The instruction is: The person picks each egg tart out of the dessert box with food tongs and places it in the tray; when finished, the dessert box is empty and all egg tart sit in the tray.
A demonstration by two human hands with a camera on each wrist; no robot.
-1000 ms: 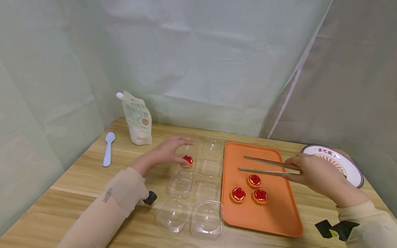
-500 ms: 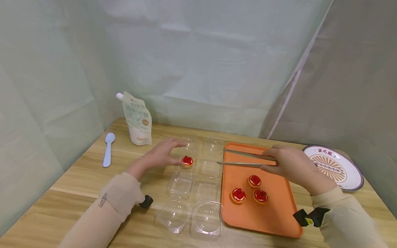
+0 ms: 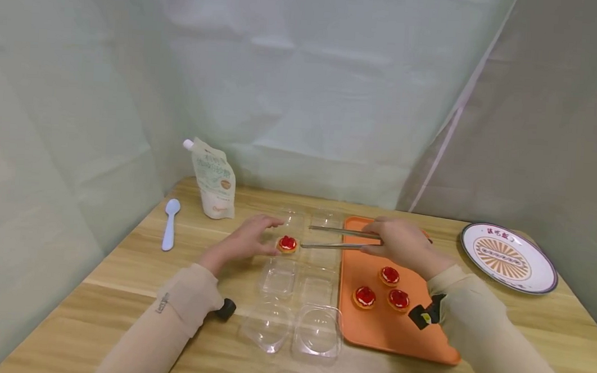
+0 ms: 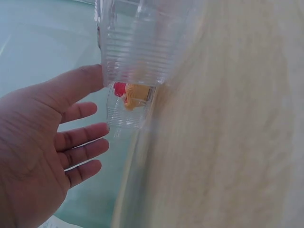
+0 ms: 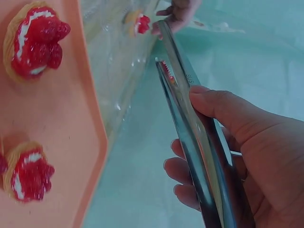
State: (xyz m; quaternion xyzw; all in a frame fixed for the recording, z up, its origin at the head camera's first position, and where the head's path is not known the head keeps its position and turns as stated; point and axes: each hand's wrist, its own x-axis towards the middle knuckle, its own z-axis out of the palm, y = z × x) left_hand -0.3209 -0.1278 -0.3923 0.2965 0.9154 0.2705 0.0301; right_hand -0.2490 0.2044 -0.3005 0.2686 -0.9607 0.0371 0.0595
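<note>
My right hand [image 3: 407, 243] holds metal tongs [image 3: 343, 246], whose arms stand apart and point left over the tray's edge. In the right wrist view, the thumb presses one arm of the tongs [image 5: 190, 147] and the fingers lie along the other side. Nothing is between the tips. A small tart with red topping [image 3: 287, 244] sits in a clear plastic box [image 3: 292, 215] just left of the tong tips. My left hand [image 3: 247, 240] is beside that box, fingers spread and curved loosely. In the left wrist view, its thumb reaches a clear box wall [image 4: 135, 52].
More clear boxes with lids [image 3: 316, 329] stand in front of the tart. An orange tray [image 3: 387, 335] bears three red-topped tarts [image 3: 365, 297]. A patterned plate [image 3: 539, 267] lies at the right. A sugar pouch [image 3: 215, 182] and a light blue spoon [image 3: 170, 225] are at the left.
My right hand has carried the tongs left from over the tray to beside the boxed tart. The left hand has drawn slightly back from that tart. The head view has shifted a little.
</note>
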